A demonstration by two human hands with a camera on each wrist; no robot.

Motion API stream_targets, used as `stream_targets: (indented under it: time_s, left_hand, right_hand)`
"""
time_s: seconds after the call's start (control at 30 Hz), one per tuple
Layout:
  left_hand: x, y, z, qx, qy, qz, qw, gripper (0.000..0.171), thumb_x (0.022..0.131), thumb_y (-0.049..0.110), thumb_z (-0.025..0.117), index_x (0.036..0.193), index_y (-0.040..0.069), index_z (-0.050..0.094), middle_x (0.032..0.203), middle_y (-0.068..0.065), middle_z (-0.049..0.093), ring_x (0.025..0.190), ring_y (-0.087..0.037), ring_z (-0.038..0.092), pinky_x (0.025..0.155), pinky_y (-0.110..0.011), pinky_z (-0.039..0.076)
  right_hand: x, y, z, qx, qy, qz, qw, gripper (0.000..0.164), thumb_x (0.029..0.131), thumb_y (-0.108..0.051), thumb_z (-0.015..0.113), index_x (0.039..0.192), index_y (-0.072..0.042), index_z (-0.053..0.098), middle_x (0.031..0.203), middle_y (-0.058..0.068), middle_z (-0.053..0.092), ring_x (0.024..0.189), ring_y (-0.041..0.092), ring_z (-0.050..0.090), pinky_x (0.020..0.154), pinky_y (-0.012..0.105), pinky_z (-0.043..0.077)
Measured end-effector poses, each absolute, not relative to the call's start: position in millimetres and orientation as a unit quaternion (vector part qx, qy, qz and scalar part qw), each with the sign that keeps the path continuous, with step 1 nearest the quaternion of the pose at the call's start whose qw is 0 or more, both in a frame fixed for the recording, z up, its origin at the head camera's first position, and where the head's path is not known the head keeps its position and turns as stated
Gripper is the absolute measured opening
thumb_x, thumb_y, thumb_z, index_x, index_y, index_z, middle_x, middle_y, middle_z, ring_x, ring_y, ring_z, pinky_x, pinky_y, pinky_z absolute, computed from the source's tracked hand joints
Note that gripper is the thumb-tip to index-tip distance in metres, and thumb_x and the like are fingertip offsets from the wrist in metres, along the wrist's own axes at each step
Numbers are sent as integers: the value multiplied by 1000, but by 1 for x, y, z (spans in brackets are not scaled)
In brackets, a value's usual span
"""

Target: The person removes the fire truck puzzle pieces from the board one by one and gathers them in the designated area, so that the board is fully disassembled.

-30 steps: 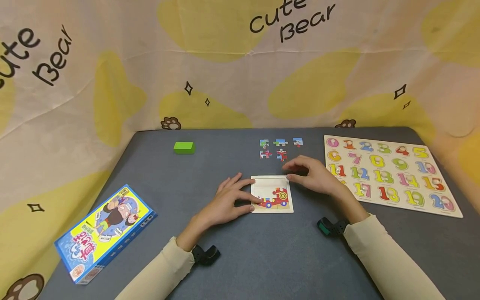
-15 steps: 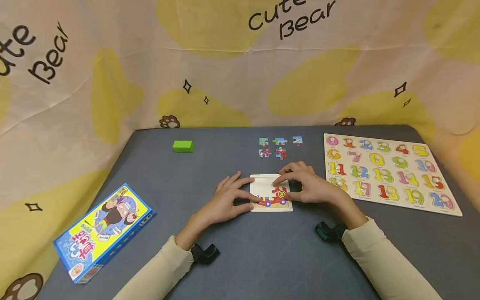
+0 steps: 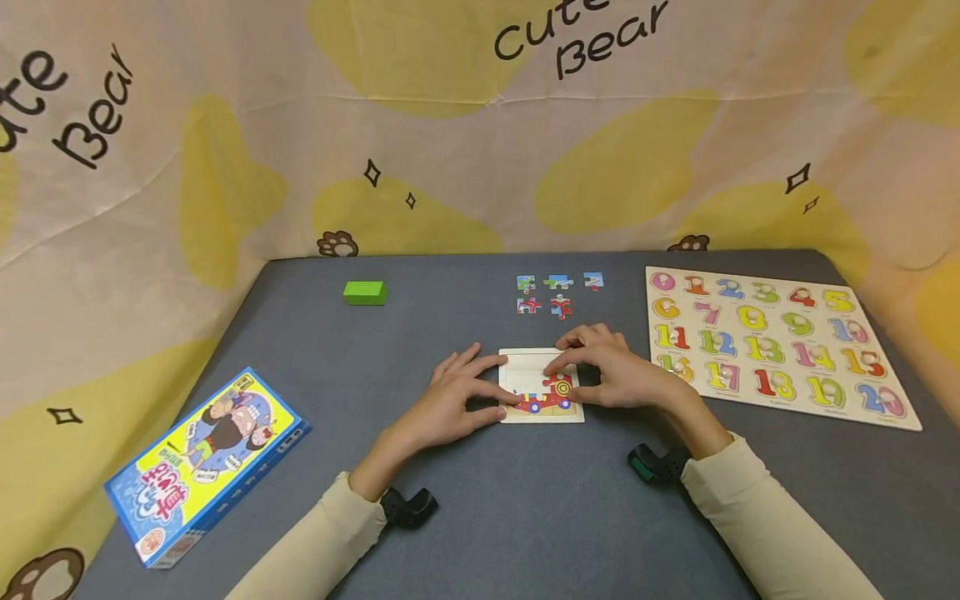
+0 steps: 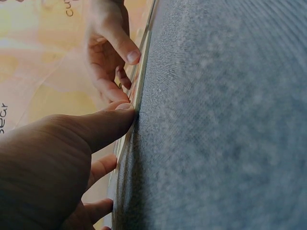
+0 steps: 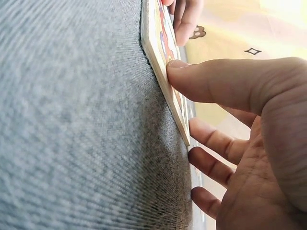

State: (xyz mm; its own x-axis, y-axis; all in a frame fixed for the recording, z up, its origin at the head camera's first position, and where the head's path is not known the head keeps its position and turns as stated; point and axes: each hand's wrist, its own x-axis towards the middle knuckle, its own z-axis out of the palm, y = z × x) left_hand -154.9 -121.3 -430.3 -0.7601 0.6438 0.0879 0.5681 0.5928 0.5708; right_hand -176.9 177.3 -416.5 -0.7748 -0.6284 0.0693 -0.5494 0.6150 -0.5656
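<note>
A small square puzzle board (image 3: 525,367) with a white frame lies on the grey table before me. Red vehicle pieces (image 3: 557,390) fill its lower part, while its upper part shows bare white. My left hand (image 3: 450,404) rests at the board's left side, thumb at the lower corner and fingers spread along the edge. From the right, my right hand (image 3: 618,373) reaches over the board. Its thumb (image 5: 206,79) touches the picture near the right edge, and its index finger lies above the red pieces. Behind the board are several loose jigsaw pieces (image 3: 558,282) in two rows.
At the right lies a large number board (image 3: 780,342) with colourful numerals. A blue and yellow box (image 3: 210,467) sits at the left, and a green block (image 3: 365,293) stands at the back left. A patterned cloth (image 3: 480,150) hangs behind the table (image 3: 525,517).
My right hand has come from beside the board's upper right corner down and left onto the red pieces, then stayed there. The left hand has held its place at the board's left side.
</note>
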Motion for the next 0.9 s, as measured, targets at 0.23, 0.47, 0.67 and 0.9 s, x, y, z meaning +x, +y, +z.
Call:
stream_targets:
  time_s: [0.23, 0.47, 0.67, 0.9]
  left_hand:
    - [-155, -122, -431, 340, 890, 298, 64, 25, 94, 27, 74, 118, 30, 78, 157, -7, 49, 156, -45, 19, 120, -70, 9]
    - [-153, -121, -429, 339, 889, 302, 63, 25, 94, 26, 74, 118, 30, 78, 157, -8, 49, 156, -46, 19, 120, -70, 10]
    - [-153, -121, -428, 338, 889, 303, 68, 25, 94, 26, 73, 118, 30, 78, 157, -7, 49, 156, -45, 18, 120, -70, 10]
    - [-154, -121, -429, 337, 888, 305, 67, 24, 94, 26, 74, 117, 29, 79, 157, -7, 49, 156, -45, 19, 120, -70, 10]
  right_hand:
    - [-177, 176, -416, -325, 898, -288, 70, 35, 83, -18, 83, 115, -27, 76, 134, 11, 57, 124, 31, 40, 95, 52, 26]
    - [-176, 176, -415, -321, 898, -293, 72, 36, 81, -16, 84, 114, -28, 76, 134, 10, 57, 125, 31, 39, 95, 52, 26]
    - [-176, 176, -414, -317, 899, -292, 72, 36, 81, -16, 84, 114, -29, 75, 132, 8, 57, 125, 30, 38, 95, 53, 25]
    - [-176, 177, -413, -324, 899, -286, 67, 37, 81, -17, 84, 115, -29, 76, 108, -4, 61, 103, 18, 40, 85, 42, 24]
